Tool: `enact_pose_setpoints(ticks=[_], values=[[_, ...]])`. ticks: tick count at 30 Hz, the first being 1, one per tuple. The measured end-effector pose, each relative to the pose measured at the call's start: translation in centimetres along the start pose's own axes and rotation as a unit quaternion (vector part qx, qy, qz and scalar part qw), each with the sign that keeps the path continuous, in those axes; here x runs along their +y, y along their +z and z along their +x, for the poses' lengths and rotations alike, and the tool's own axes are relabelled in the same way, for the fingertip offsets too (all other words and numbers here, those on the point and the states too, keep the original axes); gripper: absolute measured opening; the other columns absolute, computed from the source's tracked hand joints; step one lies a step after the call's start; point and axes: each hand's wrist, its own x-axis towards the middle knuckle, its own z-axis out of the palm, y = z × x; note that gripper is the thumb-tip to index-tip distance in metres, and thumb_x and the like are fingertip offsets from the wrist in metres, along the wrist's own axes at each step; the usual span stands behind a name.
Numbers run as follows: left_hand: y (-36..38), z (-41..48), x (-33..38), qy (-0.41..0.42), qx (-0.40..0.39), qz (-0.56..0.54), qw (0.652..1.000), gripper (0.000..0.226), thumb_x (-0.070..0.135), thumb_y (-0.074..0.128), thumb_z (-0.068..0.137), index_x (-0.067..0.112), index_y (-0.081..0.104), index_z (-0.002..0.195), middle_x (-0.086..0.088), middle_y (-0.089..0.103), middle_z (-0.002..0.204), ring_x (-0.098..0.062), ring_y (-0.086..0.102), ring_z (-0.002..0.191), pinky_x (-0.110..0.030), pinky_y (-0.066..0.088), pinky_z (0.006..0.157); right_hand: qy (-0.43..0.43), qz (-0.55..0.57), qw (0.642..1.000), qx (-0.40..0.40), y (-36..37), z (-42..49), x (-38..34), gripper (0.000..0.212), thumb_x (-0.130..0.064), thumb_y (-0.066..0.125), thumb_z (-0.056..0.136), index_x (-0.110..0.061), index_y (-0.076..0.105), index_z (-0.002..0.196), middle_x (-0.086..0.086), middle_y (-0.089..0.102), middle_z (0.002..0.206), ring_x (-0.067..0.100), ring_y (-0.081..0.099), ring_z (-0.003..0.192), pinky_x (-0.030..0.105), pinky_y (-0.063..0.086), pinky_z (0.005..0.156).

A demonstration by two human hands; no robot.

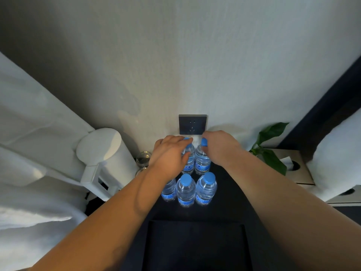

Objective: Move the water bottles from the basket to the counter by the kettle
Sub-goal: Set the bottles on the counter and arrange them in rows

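Observation:
Several clear water bottles with blue caps stand upright on the dark counter (230,192), to the right of the white kettle (105,153). In the back row, my left hand (170,153) grips the top of one bottle (188,163), and my right hand (220,147) grips the cap of the bottle (202,163) beside it. Three more bottles stand in the front row: one (169,189) partly hidden under my left wrist, one in the middle (185,190), one on the right (206,188). A dark box-like basket (195,245) sits below, near me.
A glass jar (143,158) stands between the kettle and the bottles. A dark wall socket (192,124) is right behind the bottles. A green plant (271,145) and a tissue box (293,167) sit at the right. White bedding lies on both sides.

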Motion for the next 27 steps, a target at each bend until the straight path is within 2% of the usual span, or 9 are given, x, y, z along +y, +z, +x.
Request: enact_pose_setpoints(ticks=[2,8,14,21,24,27], values=[[0.08,-0.06,-0.05,0.002,0.004,-0.003,1.000,0.049,0.033,0.062,0.098,0.029,0.057,0.146,0.002,0.063,0.143,-0.024,0.052,0.131,-0.045,0.040,0.107,-0.003,-0.004,1.000,0.001,0.09,0.14,0.04,0.022,-0.023,0.063,0.103,-0.012,0.065,0.122,0.011,0.071,0.116,0.030,0.066,0.105,0.035,0.050,0.079],[0.23,-0.07,-0.07,0.004,0.014,-0.004,1.000,0.048,0.029,0.064,0.097,0.028,0.060,0.144,0.001,0.064,0.141,-0.025,0.054,0.129,-0.045,0.041,0.105,0.012,-0.019,1.000,-0.005,-0.22,0.42,-0.09,0.031,-0.029,0.063,0.105,-0.012,0.064,0.131,0.011,0.068,0.125,0.029,0.065,0.114,0.035,0.050,0.088],[0.26,-0.09,-0.14,0.002,0.012,-0.009,1.000,0.049,0.027,0.063,0.096,0.028,0.059,0.145,0.000,0.063,0.143,-0.025,0.053,0.131,-0.046,0.040,0.107,0.012,-0.039,0.999,-0.021,-0.35,0.34,-0.33,0.031,-0.019,0.064,0.104,-0.014,0.062,0.135,0.011,0.068,0.126,0.029,0.065,0.115,0.036,0.054,0.092],[0.46,-0.06,-0.23,-0.002,0.017,-0.018,1.000,0.050,0.027,0.063,0.097,0.030,0.057,0.147,0.002,0.061,0.146,-0.023,0.050,0.134,-0.044,0.036,0.110,-0.023,-0.056,0.998,-0.027,-0.30,0.08,-0.05,0.043,-0.005,0.064,0.098,-0.019,0.058,0.138,0.009,0.067,0.114,0.026,0.064,0.098,0.036,0.054,0.076],[0.52,-0.01,-0.28,-0.003,0.018,-0.020,1.000,0.050,0.027,0.062,0.098,0.030,0.057,0.147,0.002,0.060,0.147,-0.023,0.049,0.134,-0.043,0.035,0.110,-0.019,-0.039,0.999,-0.025,-0.10,0.08,0.02,0.040,-0.010,0.063,0.100,-0.018,0.056,0.138,0.009,0.067,0.112,0.026,0.062,0.095,0.037,0.055,0.077],[0.55,-0.02,-0.33,-0.003,0.016,-0.020,1.000,0.050,0.027,0.062,0.098,0.030,0.056,0.147,0.002,0.060,0.147,-0.023,0.049,0.135,-0.045,0.036,0.110,0.003,-0.014,1.000,-0.012,0.10,0.00,0.12,0.037,-0.025,0.063,0.104,-0.015,0.055,0.139,0.011,0.069,0.120,0.028,0.066,0.105,0.037,0.054,0.081]])
